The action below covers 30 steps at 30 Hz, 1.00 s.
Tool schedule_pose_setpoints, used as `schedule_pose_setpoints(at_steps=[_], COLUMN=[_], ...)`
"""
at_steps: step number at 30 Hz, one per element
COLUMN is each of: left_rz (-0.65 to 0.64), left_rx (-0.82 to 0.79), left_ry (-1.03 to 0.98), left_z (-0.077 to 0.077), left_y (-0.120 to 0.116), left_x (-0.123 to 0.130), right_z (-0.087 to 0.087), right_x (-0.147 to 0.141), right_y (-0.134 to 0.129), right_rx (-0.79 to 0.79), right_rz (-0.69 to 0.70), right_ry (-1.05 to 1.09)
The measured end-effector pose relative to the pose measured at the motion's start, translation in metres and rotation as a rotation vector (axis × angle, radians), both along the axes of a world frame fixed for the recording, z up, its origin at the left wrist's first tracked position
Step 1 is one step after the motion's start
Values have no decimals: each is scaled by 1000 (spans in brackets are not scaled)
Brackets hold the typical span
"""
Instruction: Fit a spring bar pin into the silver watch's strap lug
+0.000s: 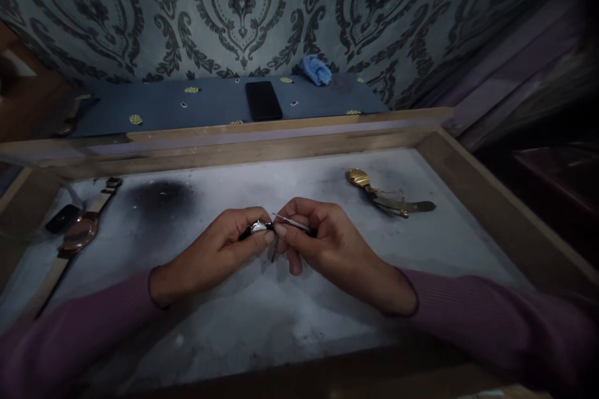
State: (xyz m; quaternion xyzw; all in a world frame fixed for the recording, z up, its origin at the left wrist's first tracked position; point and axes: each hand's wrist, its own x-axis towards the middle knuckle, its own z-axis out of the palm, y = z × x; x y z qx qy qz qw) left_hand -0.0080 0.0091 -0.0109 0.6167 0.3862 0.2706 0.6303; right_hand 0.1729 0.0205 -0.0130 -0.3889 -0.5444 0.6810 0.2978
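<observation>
Between its thumb and fingers, my left hand (222,243) grips a small silver wristwatch (259,226) with a dark strap. My right hand (327,237) is closed around a slim metal tool (294,222), whose fine tip points left; its exact kind cannot be made out. The right fingertips meet the left ones at the watch's strap end, and a thin dark piece (274,254) hangs below them. Fingers cover much of the watch and strap. Both hands are held over the middle of the white work surface (234,330).
A large rose-gold watch (80,234) and a small black object (63,218) lie at the left. Toward the right lies a gold watch (358,177) with its strap spread out. A raised wooden rim (281,144) borders the surface. Behind it are a black phone (263,100) and a blue cloth (316,70).
</observation>
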Motion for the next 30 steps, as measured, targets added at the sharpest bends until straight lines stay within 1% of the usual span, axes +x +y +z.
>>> schedule_pose_setpoints(at_steps=[6,10,15,21,30], left_rz=[30,30,22,35,13], left_rx=[-13,-30,-38,-39,-73], left_ry=[-2,-12,-20,-2,-12], left_z=[1,2,2,1,3], left_y=[-1,-1,-1,0,1], left_x=[1,2,1,-1,-1], right_z=[-1,-2,-1,-1,0], right_x=[-1,-1,-1,-1,-2], right_y=[-2,-3,-4,-5,-5], right_rx=[43,96,113,166,128], right_rz=[-5,-4,-17,-30,-31], right_ry=[13,10,36,5,29])
